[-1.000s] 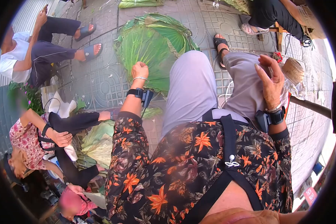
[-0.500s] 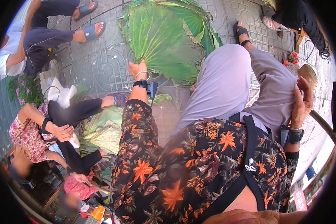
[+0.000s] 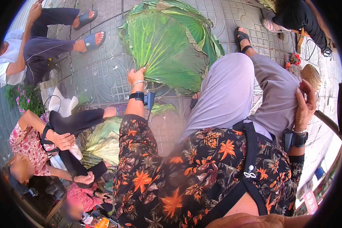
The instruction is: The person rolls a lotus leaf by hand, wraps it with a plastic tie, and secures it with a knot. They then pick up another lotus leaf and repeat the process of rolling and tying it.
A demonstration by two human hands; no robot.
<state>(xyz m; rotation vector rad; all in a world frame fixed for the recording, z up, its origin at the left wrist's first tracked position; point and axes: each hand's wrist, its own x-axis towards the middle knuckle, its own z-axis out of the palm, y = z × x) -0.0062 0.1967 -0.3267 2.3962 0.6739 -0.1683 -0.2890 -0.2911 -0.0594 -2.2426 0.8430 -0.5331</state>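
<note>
Large green lotus leaves (image 3: 167,47), layered with browned, curled edges, lie on the paving in front of me. My left hand (image 3: 136,75) is closed on the near left edge of the top leaf, with the thumb on its upper side. A bracelet and a black wrist device sit on that arm. My right hand (image 3: 307,102) rests beside my right knee, its fingers apart and loosely bent, holding nothing. Grey trousers (image 3: 231,83) cover my bent legs, and the left knee stands close to the leaves' right edge.
A seated person in dark trousers (image 3: 49,51) and sandals is at the upper left. Two more people sit at the lower left beside pale, folded leaves (image 3: 104,142). Pink flowers (image 3: 23,97) stand near them. A straw hat-like object (image 3: 311,75) lies at the right.
My left hand has shifted slightly left and down, still at the leaf's edge. My right hand stays by the knee. At lower left, a neighbour's hands have moved.
</note>
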